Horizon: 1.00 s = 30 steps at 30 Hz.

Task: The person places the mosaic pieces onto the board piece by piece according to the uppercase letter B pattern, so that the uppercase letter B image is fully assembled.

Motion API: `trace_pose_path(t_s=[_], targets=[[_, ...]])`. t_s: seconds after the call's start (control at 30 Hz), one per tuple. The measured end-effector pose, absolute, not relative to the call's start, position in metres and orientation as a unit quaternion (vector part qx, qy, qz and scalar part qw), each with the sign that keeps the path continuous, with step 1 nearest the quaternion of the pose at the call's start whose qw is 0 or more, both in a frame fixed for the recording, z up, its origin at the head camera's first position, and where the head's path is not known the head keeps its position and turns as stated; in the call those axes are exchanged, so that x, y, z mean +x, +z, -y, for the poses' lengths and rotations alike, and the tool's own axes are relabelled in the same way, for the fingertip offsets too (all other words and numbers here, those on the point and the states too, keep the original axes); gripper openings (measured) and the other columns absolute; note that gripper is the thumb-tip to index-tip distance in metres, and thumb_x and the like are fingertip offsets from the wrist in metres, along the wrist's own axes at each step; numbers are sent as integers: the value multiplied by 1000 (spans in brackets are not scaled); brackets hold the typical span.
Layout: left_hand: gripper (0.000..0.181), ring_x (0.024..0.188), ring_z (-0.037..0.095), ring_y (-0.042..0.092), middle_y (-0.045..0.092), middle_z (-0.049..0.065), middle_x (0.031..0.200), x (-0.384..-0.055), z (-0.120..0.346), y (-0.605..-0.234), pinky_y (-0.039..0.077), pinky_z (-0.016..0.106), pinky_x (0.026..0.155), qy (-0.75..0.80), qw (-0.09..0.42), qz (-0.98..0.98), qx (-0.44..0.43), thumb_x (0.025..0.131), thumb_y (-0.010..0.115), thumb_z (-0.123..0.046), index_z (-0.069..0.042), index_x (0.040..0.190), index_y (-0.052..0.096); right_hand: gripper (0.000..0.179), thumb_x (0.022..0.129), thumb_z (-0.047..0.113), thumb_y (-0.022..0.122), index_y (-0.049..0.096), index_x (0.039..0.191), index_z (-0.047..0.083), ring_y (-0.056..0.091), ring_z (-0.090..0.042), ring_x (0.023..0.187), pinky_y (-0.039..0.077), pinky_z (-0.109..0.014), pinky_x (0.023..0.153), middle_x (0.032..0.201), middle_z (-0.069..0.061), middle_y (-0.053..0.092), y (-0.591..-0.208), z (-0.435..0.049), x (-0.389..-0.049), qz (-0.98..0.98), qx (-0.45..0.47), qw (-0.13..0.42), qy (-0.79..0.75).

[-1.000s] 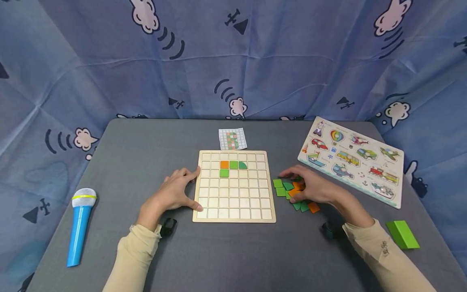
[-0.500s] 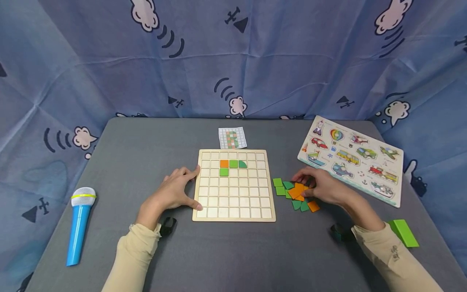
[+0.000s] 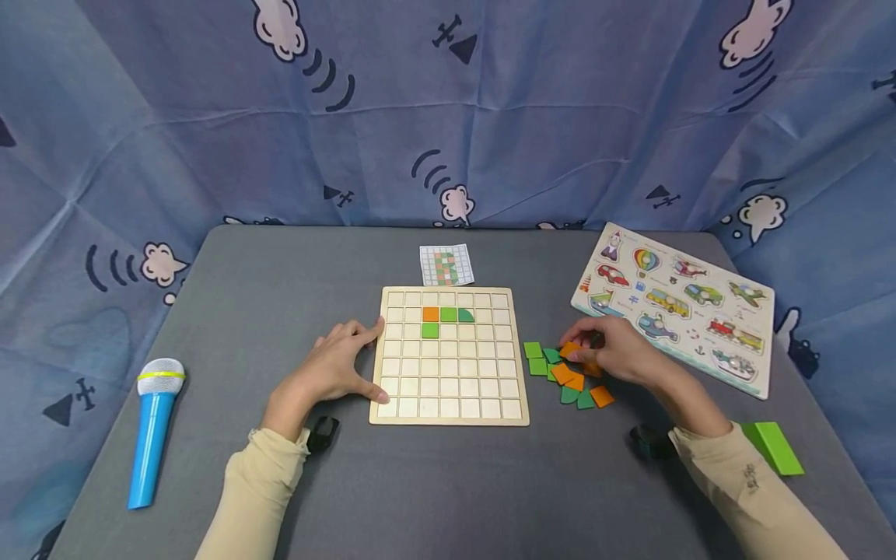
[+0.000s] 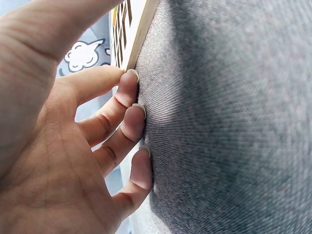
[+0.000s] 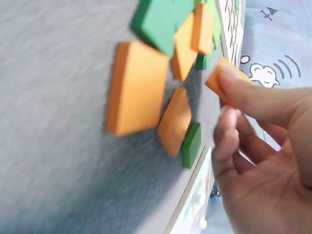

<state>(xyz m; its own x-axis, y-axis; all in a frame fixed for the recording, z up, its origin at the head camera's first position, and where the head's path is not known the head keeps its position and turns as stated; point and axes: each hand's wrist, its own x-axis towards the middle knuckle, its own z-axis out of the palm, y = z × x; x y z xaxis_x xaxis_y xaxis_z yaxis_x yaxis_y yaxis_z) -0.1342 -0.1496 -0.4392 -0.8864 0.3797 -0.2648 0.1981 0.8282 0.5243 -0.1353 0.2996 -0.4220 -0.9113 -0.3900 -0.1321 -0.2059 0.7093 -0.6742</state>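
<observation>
A wooden grid board (image 3: 449,387) lies mid-table. In its upper cells sit an orange square (image 3: 430,314), light green squares (image 3: 448,314) and a dark green quarter-round tile (image 3: 465,315). My left hand (image 3: 334,364) rests along the board's left edge, index finger near the top and thumb on the lower left corner; its other fingertips touch the cloth in the left wrist view. Right of the board, my right hand (image 3: 612,350) pinches an orange square tile (image 5: 213,84) between thumb and fingers, over a loose pile of orange tiles (image 3: 562,374) and green tiles (image 3: 537,366).
A small printed pattern card (image 3: 446,265) lies just beyond the board. At the back right is a picture puzzle board (image 3: 679,311), with a green block (image 3: 774,449) nearer the right edge. A blue toy microphone (image 3: 155,435) lies at the left.
My right hand has shifted slightly right over the pile and now pinches an orange tile lifted off the others. My left hand stays on the board.
</observation>
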Motion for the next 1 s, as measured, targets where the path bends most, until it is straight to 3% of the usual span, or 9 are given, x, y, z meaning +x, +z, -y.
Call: trace_pose_path(t_s=[0.2, 0.37, 0.77, 1.0], targets=[[126, 129, 34, 48, 55, 15, 138, -135, 149, -440, 36, 59, 105, 250, 181, -938, 157, 67, 101, -43, -13, 168, 32, 7, 100, 10, 74, 80, 103, 8, 59, -15, 78, 48, -25, 70, 92, -6, 74, -425, -276, -145, -919, -157, 78, -352], [126, 130, 34, 48, 55, 15, 139, -135, 150, -440, 35, 58, 105, 248, 184, -938, 155, 67, 101, -43, -14, 168, 31, 12, 99, 7, 74, 82, 109, 6, 64, -18, 84, 52, -24, 74, 103, -10, 75, -427, -249, -153, -910, -154, 69, -378], [125, 132, 35, 48, 55, 15, 139, -136, 149, -439, 36, 57, 106, 249, 182, -938, 156, 67, 101, -43, -13, 167, 32, 7, 95, 7, 79, 81, 102, 5, 63, -18, 81, 49, -29, 72, 92, -9, 75, -436, -187, -171, -898, -166, 58, -403], [124, 132, 36, 48, 54, 17, 140, -136, 149, -439, 35, 59, 106, 247, 181, -939, 154, 68, 101, -44, -13, 167, 33, 5, 94, 5, 80, 79, 99, 4, 66, -21, 83, 52, -35, 77, 92, -10, 76, -439, -171, -175, -896, -161, 48, -412]])
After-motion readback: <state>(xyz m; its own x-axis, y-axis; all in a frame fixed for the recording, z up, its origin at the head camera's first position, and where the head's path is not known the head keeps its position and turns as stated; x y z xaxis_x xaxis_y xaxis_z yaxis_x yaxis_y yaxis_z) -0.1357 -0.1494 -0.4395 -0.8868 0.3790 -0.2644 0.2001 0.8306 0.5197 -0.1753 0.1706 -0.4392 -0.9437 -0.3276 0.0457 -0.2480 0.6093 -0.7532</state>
